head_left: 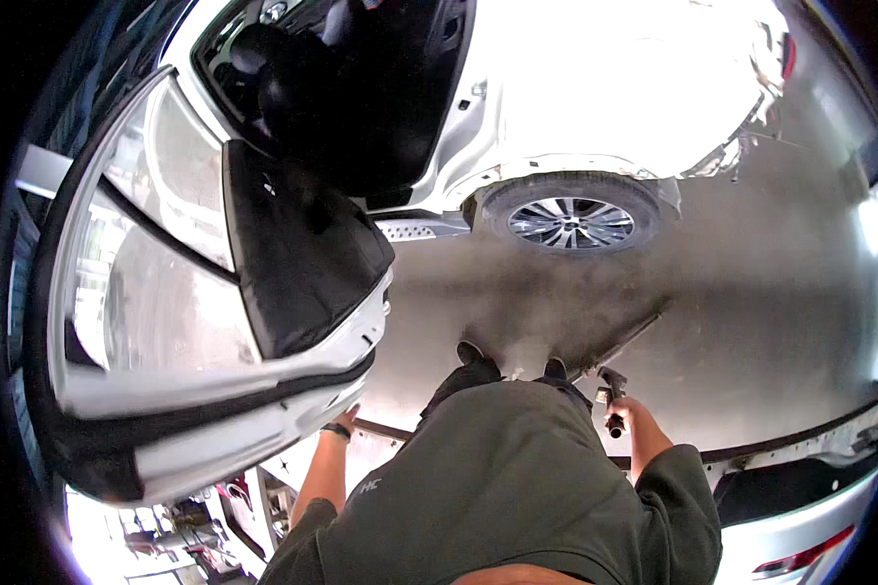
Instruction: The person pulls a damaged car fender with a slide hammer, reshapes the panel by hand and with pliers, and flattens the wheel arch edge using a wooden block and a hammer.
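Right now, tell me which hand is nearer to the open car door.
Left. The left hand is at the lower edge of the open car door, seemingly touching it. The right hand is well off to the door's right, gripping a spray gun.

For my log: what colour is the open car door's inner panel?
Black, on a white door, clearest in the head view.

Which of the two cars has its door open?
The white car ahead, with its door swung wide beside the left hand; the silver car shows only its closed body.
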The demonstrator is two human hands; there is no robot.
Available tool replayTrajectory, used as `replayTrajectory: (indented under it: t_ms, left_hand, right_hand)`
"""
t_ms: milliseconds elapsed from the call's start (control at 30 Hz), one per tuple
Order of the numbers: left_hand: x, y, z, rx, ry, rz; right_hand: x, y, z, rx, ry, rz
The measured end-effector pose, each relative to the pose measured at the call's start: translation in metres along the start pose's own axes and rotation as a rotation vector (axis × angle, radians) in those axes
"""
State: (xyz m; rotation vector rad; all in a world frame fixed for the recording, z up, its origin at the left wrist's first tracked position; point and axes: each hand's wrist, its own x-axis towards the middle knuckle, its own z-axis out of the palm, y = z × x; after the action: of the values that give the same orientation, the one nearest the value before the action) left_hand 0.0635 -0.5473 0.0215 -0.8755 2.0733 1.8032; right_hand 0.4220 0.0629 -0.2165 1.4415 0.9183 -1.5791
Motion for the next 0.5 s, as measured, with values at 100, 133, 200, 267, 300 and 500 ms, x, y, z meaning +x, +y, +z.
replayTrajectory:
  t_ms: [100, 133, 200, 267, 300, 500]
  left_hand:
    - [0.029, -0.006, -0.004, 0.719, -0.352, 0.420]
    - [0.007, 0.017, 0.068, 0.474, -0.344, 0.246]
    - [-0.060, 0.083, 0.171, 0.264, -0.281, 0.031]
    - [-0.088, 0.103, 0.220, 0.146, -0.285, 0.030]
    - [-0.099, 0.110, 0.234, 0.176, -0.408, 0.068]
    - [-0.082, 0.080, 0.245, 0.514, -0.787, 0.155]
  right_hand:
    - [-0.013, -0.009, 0.008, -0.110, -0.051, -0.010]
    - [0.003, 0.001, 0.003, -0.112, -0.043, 0.001]
    - [-0.005, 0.005, 0.015, -0.099, 0.004, -0.044]
    - [-0.009, 0.014, 0.019, -0.096, -0.008, -0.076]
    - [-0.015, 0.014, 0.019, -0.163, -0.013, -0.102]
    - [-0.027, 0.023, 0.040, -0.084, 0.073, -0.025]
